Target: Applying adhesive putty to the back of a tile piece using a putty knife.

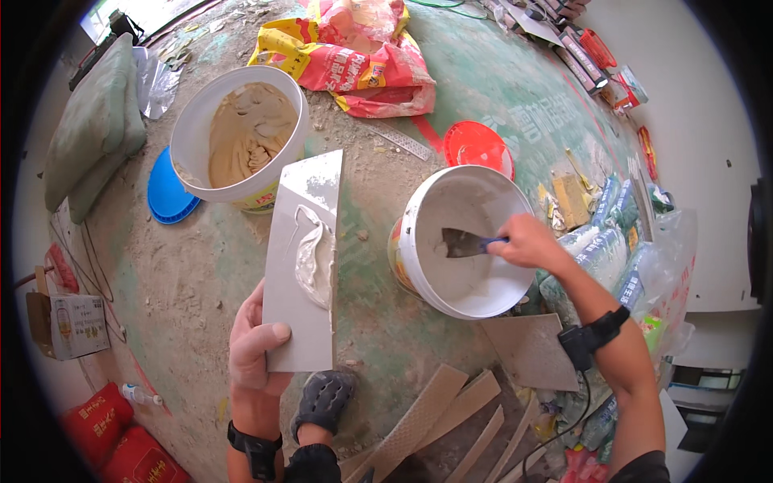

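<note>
My left hand (254, 338) grips a long flat pale board (294, 185) upright by its lower end, thumb across its face. A lump of creamy white compound (314, 266) lies spread on that face. My right hand (522, 241) is closed on the blue handle of a putty knife (460, 241), whose metal blade is inside a white bucket (483, 294) of pale grey compound (455, 274). At upper left, just behind the board, stands a second bucket (185, 145) holding thick beige compound (245, 129).
A blue lid (169, 205) and a red lid (475, 145) lie beside the buckets. Behind are crumpled red-yellow bags (378, 72). Bagged material (596, 262) crowds the right; board offcuts (427, 410) lie below. Green padding (93, 137) and a carton (76, 326) are at left.
</note>
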Demonstrator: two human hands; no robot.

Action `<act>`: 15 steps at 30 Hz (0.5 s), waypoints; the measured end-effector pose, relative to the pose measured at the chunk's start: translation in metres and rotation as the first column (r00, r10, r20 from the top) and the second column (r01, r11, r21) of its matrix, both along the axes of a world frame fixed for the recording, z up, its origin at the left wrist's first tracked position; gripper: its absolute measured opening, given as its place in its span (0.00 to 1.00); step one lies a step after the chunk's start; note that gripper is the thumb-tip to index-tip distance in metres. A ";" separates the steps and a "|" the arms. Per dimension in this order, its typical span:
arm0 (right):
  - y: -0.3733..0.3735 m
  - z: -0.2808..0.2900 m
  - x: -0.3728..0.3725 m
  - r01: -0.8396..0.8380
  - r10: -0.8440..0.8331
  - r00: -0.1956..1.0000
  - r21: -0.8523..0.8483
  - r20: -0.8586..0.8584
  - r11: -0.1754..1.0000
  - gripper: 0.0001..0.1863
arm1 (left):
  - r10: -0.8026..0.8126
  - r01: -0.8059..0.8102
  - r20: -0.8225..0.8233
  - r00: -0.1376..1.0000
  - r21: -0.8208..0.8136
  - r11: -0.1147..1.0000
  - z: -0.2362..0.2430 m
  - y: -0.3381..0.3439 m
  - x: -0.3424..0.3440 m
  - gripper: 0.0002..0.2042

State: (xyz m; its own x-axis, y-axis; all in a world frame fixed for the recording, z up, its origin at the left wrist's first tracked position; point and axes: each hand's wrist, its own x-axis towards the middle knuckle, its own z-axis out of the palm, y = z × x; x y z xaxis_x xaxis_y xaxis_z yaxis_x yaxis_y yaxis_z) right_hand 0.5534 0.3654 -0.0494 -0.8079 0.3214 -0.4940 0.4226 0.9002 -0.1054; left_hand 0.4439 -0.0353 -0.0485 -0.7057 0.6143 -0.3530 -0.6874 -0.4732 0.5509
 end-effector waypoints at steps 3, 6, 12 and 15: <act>-0.016 -0.029 0.003 0.158 -0.173 0.983 -0.213 -0.055 0.964 0.18 | -0.003 0.003 -0.003 1.000 -0.014 1.000 0.001 0.003 0.001 0.40; -0.029 -0.032 0.007 0.460 -0.479 0.872 -0.509 0.103 0.728 0.18 | -0.004 0.004 -0.012 1.000 -0.032 0.999 0.001 0.000 0.002 0.40; -0.023 -0.013 0.016 0.453 -0.503 0.854 -0.662 0.130 0.598 0.19 | -0.015 0.013 -0.032 0.999 -0.047 0.999 0.002 0.004 0.005 0.40; -0.009 0.001 0.025 0.438 -0.524 0.844 -0.715 0.118 0.545 0.18 | -0.026 0.024 -0.036 0.999 -0.047 0.999 0.002 0.006 0.006 0.40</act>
State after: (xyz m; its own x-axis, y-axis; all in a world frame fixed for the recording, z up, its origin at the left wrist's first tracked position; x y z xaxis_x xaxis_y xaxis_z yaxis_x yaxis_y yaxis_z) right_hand 0.5785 0.3560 -0.0483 -0.6939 0.2753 -0.6654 0.7184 0.2006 -0.6661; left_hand 0.4503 -0.0289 -0.0466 -0.7033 0.6152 -0.3563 -0.6778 -0.4292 0.5969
